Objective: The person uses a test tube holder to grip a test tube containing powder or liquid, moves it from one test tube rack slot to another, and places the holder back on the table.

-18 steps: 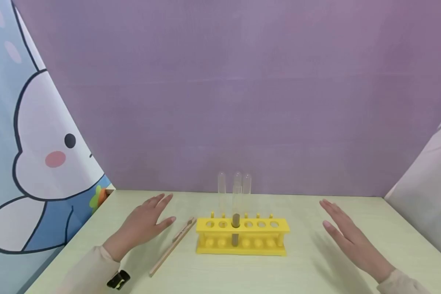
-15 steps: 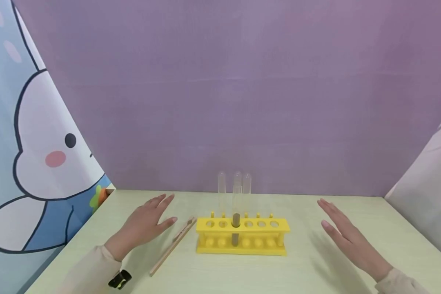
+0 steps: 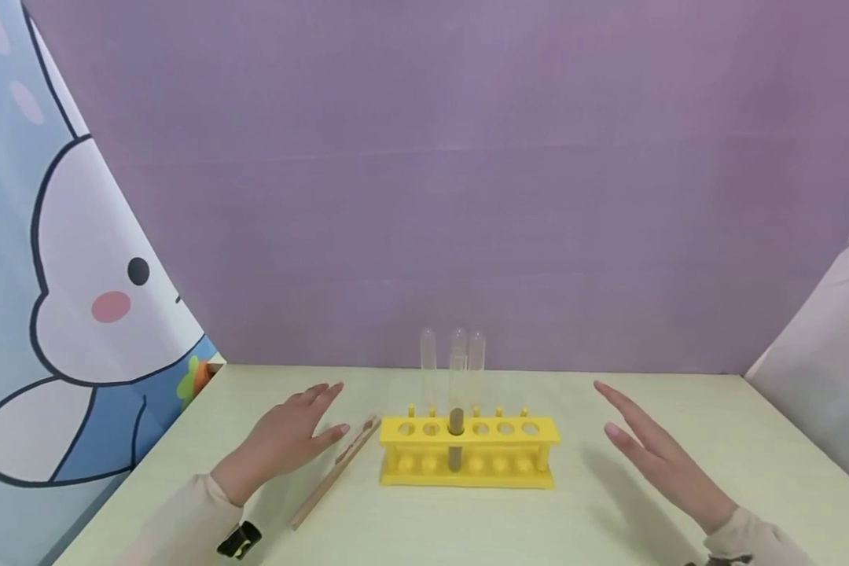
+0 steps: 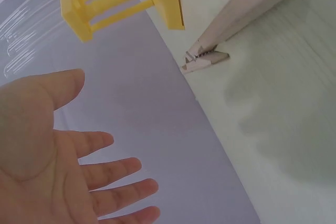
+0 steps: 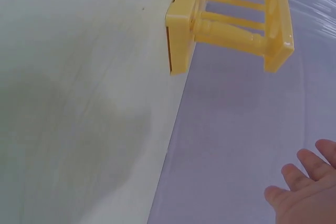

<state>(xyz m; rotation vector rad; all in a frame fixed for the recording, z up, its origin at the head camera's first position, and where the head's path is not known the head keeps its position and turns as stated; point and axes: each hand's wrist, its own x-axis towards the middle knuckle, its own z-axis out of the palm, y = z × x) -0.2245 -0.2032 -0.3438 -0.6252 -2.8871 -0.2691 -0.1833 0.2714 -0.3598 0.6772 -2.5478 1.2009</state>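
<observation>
A yellow test tube rack (image 3: 396,477) stands mid-table between my hands. One upright test tube (image 3: 456,420) sits in a rack hole, with grey-brown contents low in it. Behind it, three clear test tubes (image 3: 428,354) stand with rounded ends up. My left hand (image 3: 279,440) hovers left of the rack, palm inward, fingers extended and holding nothing. Closest to it lies a wooden test tube clamp (image 3: 332,479), slanted on the table; its metal spring shows in the left wrist view. Right of the rack, my right hand (image 3: 668,464) is held above the table, fingers straight, touching nothing.
The pale table (image 3: 467,527) ends at a purple backdrop (image 3: 467,196) behind the rack. On the left hangs a blue cloth (image 3: 106,432) with a cartoon print; a white cloth (image 3: 835,354) hangs on the right.
Both hands have shifted inward toward the rack, the right one more than the left. The rack, tubes and clamp keep their places; the head view has shifted slightly.
</observation>
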